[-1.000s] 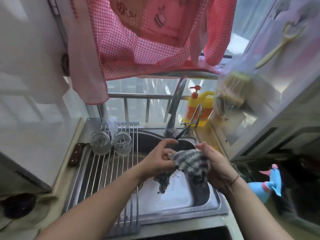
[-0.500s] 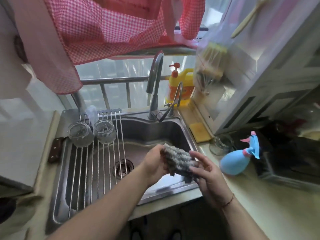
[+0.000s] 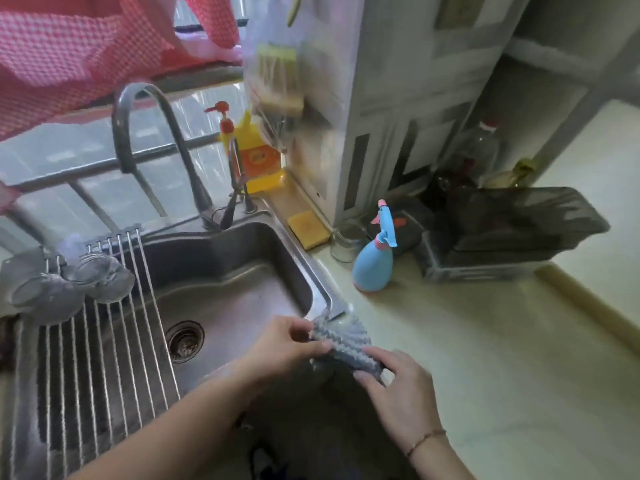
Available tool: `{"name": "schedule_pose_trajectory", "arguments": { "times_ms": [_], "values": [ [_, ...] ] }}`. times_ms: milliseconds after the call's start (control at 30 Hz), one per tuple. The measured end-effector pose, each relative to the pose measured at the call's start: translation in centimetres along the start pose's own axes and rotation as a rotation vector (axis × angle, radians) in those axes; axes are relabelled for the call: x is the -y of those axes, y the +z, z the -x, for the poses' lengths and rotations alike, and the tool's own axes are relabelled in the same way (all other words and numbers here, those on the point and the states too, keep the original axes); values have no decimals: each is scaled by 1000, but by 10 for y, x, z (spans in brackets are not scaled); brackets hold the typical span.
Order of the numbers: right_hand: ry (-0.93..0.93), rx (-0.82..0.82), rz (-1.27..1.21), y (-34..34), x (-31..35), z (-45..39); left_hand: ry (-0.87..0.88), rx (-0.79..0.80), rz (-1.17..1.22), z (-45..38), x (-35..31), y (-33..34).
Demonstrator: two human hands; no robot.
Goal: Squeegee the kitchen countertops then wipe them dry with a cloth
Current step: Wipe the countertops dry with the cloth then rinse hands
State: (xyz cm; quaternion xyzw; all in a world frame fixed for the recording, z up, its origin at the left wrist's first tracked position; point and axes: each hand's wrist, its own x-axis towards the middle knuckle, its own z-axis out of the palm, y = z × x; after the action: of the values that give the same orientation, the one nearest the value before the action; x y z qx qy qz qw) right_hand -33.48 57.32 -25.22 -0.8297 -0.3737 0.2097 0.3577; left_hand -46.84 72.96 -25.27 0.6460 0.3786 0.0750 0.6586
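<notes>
While both my hands work at the front right corner of the sink (image 3: 311,271), I hold the cloth (image 3: 341,344) stretched between them. It is a grey, nubby weave with a zigzag pattern, soft and bunched, and it hangs just over the sink's steel rim where that meets the countertop (image 3: 485,358). My left hand (image 3: 287,348) pinches its near edge, thumb and fingertips curled tight on the fabric. My right hand (image 3: 401,393) grips the other end, fingers bent over the top of the roll; a thin cord bracelet circles that wrist.

Brushed stainless steel forms the basin, with a round drain (image 3: 184,341) in its floor. Thin metal rods of a roll-up rack (image 3: 114,341) span the left side, and two clear glass jars (image 3: 69,285) lie on their sides at its far edge. A curved steel faucet (image 3: 152,133) rises at the back rim. At the back right corner sits a flat yellow sponge (image 3: 309,229), with a yellow soap bottle (image 3: 256,150) behind it. On the pale, glossy countertop near the sink's right edge stands a rounded blue plastic spray bottle (image 3: 374,268) with a pink trigger, a small glass (image 3: 346,244) just beside it, and a dark mesh tray (image 3: 512,226) further right. Red gingham fabric (image 3: 69,53) hangs overhead.
</notes>
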Motion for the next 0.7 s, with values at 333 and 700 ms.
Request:
{"name": "schedule_pose_trajectory", "arguments": {
  "times_ms": [333,700],
  "values": [
    [245,-75,-489,-27,-68,21,211,-162,-134,-24,-5,105],
    [-64,-250,271,5,-142,-45,613,-56,-958,-113,30,122]
  ]
}}
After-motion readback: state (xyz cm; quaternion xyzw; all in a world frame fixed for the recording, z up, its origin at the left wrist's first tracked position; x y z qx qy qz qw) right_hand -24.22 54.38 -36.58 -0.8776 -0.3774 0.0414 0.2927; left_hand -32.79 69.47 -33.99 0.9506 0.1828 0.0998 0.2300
